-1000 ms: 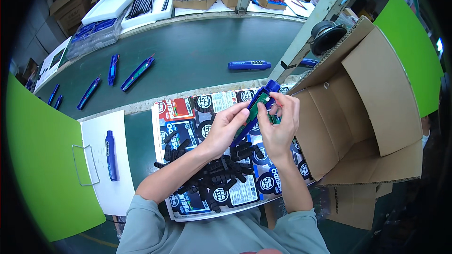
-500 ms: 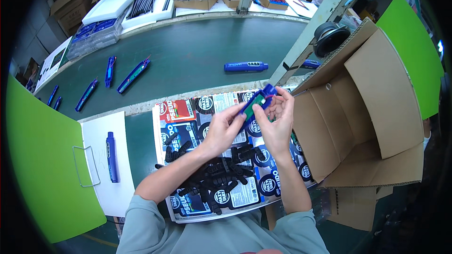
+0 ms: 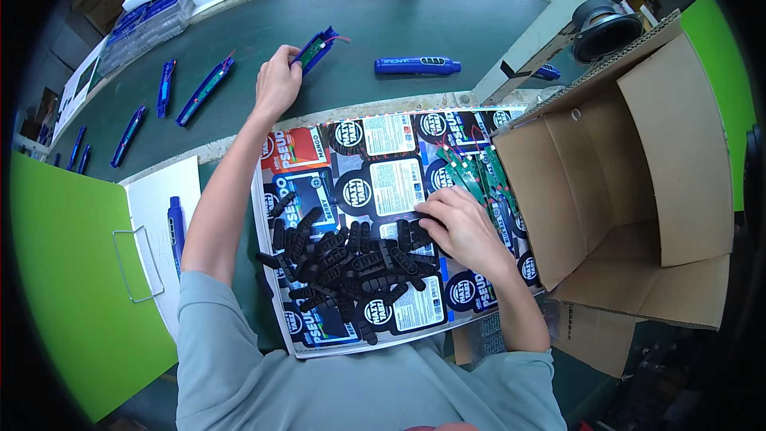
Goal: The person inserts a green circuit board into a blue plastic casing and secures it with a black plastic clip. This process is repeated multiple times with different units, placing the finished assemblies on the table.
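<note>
My left hand (image 3: 277, 80) reaches out over the dark green conveyor belt (image 3: 351, 28) and grips the near end of a blue open casing with a green circuit board (image 3: 316, 46) in it. The casing lies on the belt. My right hand (image 3: 459, 227) rests on the printed sheet (image 3: 383, 183) in front of me, fingertips on a black rubber strip (image 3: 416, 233) at the edge of a pile of several black strips (image 3: 343, 259). Several green circuit boards (image 3: 471, 175) lie just beyond the right hand.
A closed blue pen-shaped device (image 3: 416, 66) lies on the belt to the right; several more blue casings (image 3: 203, 89) sit further left. An open cardboard box (image 3: 630, 168) stands at my right. A green panel (image 3: 60, 279) and a white sheet with a blue device (image 3: 175, 227) lie at my left.
Both hands were together holding the blue casing above the sheet. Now the left hand has carried it out onto the belt, and the right hand has dropped to the black strips.
</note>
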Demonstrator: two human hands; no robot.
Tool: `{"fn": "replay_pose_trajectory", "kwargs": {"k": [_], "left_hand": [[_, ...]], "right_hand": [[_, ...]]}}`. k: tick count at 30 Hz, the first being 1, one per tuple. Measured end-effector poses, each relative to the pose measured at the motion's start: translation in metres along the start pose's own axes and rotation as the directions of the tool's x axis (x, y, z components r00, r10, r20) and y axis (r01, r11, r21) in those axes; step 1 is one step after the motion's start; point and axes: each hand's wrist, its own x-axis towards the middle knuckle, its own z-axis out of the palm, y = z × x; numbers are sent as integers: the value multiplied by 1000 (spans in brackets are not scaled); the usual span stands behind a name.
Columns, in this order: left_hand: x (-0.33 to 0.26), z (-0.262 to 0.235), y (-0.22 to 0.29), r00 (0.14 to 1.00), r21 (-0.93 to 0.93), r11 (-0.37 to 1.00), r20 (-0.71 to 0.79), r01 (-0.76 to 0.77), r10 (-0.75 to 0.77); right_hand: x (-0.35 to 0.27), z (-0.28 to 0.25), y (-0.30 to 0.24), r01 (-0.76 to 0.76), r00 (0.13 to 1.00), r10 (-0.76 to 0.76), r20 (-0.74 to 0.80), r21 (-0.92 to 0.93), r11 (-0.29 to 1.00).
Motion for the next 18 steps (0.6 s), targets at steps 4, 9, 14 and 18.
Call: {"fn": "replay_pose_trajectory", "kwargs": {"k": [4, 9, 14, 18], "left_hand": [[13, 9, -13, 997, 147, 988, 49, 47, -55], [16, 10, -14, 999, 374, 926, 14, -48, 46], [11, 16, 26, 905, 400, 847, -89, -349, 415], [-4, 50, 82, 815, 183, 800, 13, -571, 579]], "right_hand": [[6, 6, -9, 77, 996, -81, 22, 121, 990], [10, 8, -12, 101, 984, -115, 138, 108, 989], [6, 10, -14, 173, 980, -181, 76, 110, 979], [4, 8, -13, 183, 981, -188, 37, 105, 977]]}}
